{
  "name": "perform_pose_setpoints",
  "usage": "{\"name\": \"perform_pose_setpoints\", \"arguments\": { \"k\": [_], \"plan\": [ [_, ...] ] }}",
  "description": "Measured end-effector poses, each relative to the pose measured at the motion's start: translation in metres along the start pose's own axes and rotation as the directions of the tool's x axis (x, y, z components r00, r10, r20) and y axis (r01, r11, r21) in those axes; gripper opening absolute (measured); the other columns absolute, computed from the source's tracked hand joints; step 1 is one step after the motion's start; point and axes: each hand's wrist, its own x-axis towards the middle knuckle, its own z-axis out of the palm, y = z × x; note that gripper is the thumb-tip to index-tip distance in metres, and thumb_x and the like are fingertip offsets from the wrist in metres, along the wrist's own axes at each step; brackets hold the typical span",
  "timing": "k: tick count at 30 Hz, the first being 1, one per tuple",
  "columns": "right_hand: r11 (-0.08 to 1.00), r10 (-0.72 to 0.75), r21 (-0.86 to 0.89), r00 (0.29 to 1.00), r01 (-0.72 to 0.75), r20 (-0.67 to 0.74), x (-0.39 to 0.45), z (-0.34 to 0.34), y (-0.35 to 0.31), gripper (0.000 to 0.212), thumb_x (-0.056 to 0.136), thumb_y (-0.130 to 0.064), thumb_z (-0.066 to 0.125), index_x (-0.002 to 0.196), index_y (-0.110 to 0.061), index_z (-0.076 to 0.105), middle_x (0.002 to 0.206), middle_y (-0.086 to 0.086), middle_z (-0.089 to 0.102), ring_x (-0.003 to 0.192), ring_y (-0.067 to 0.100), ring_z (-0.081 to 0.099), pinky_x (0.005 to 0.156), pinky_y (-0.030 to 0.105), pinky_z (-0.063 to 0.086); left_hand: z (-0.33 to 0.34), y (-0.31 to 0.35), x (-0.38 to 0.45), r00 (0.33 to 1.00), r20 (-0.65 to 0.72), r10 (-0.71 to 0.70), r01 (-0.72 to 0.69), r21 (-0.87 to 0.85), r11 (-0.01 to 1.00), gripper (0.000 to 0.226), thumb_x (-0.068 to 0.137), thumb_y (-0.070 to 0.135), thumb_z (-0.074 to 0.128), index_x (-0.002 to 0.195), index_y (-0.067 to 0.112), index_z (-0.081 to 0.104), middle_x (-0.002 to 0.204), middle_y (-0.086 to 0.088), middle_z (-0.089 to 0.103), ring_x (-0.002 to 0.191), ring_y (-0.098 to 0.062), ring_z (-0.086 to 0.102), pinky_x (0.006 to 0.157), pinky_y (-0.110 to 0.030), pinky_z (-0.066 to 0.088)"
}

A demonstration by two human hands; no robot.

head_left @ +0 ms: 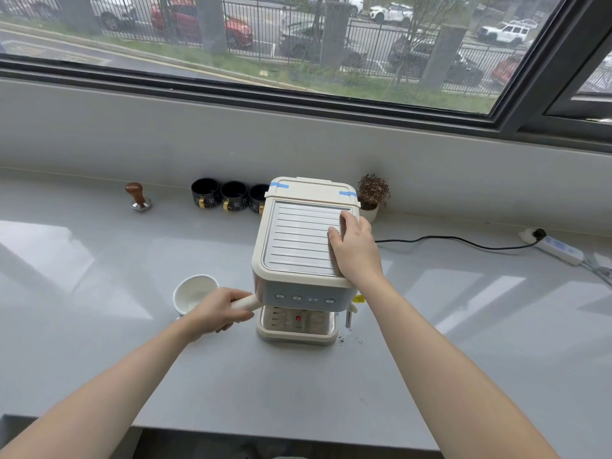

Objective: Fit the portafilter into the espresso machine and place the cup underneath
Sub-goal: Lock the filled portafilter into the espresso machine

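**Locking the portafilter, cup still waiting**

Grey worktop (99,260) runs under a wide window, with the espresso machine (303,256) at the centre of the frame. My left hand (217,313) has its grip clamped on the cream handle of the portafilter (246,303), which points out to the left from under the machine's front; its head is hidden, so I cannot tell whether it is seated. My right hand (352,250) lies flat, fingers spread, on the machine's ribbed top. The white cup (193,293) stands just left of my left hand, not yet on the drip tray (296,327).

As I see it, a hard twist could slide the light machine if my right hand slackens. My left wrist could also knock the cup, it sits so near.
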Motion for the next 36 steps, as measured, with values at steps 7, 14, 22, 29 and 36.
{"name": "perform_pose_setpoints", "arguments": {
  "k": [7, 14, 22, 29, 36],
  "plan": [
    [1.0, 0.003, 0.002, 1.0, -0.003, -0.004, 0.0, 0.002, 0.001, 0.049, 0.097, -0.039, 0.037, 0.144, -0.023, 0.034, 0.142, 0.008, 0.039, 0.125, 0.028, 0.044, 0.096, 0.037, 0.041, 0.012, -0.002, -0.006, 1.0, -0.018, -0.013, 0.012, -0.048, 0.999, 0.005, 0.079, 0.015, 0.063, 0.082, 0.014, 0.067, 0.048, 0.007, 0.046, 0.041, -0.014, 0.04, 0.04, -0.021, 0.027],
    [1.0, 0.002, 0.021, 1.0, -0.001, -0.021, -0.001, 0.002, -0.001, 0.046, 0.098, -0.036, 0.037, 0.144, -0.028, 0.037, 0.142, 0.009, 0.039, 0.125, 0.029, 0.044, 0.099, 0.036, 0.039, 0.023, -0.008, -0.003, 0.994, -0.106, -0.026, 0.022, -0.036, 0.999, 0.004, 0.077, 0.02, 0.065, 0.077, 0.023, 0.068, 0.049, 0.007, 0.045, 0.043, -0.015, 0.039, 0.042, -0.022, 0.03],
    [1.0, 0.019, -0.01, 1.0, -0.019, -0.003, -0.001, -0.001, -0.001, 0.048, 0.098, -0.039, 0.037, 0.145, -0.03, 0.034, 0.147, 0.008, 0.034, 0.127, 0.03, 0.043, 0.098, 0.039, 0.041, 0.014, -0.006, 0.0, 0.999, -0.035, -0.001, 0.001, -0.019, 1.0, 0.011, 0.079, 0.017, 0.063, 0.083, 0.025, 0.069, 0.046, 0.006, 0.042, 0.043, -0.014, 0.04, 0.041, -0.021, 0.029],
    [1.0, 0.025, -0.002, 1.0, -0.025, -0.004, -0.002, -0.001, -0.001, 0.048, 0.098, -0.039, 0.037, 0.145, -0.03, 0.034, 0.147, 0.008, 0.034, 0.128, 0.029, 0.043, 0.099, 0.04, 0.04, 0.071, 0.002, -0.022, 0.97, -0.212, -0.119, 0.081, -0.176, 0.981, 0.023, 0.08, 0.016, 0.063, 0.085, 0.038, 0.064, 0.052, 0.006, 0.053, 0.038, -0.011, 0.042, 0.038, -0.023, 0.036],
    [0.999, 0.031, 0.022, 0.999, -0.031, -0.014, -0.003, 0.001, -0.003, 0.048, 0.098, -0.037, 0.037, 0.145, -0.029, 0.035, 0.147, 0.008, 0.035, 0.127, 0.029, 0.043, 0.1, 0.038, 0.039, 0.138, 0.028, -0.032, 0.89, -0.361, -0.278, 0.238, -0.152, 0.959, 0.011, 0.084, 0.028, 0.054, 0.091, 0.02, 0.058, 0.068, -0.001, 0.058, 0.061, -0.024, 0.055, 0.055, -0.031, 0.042]
  ]
}}
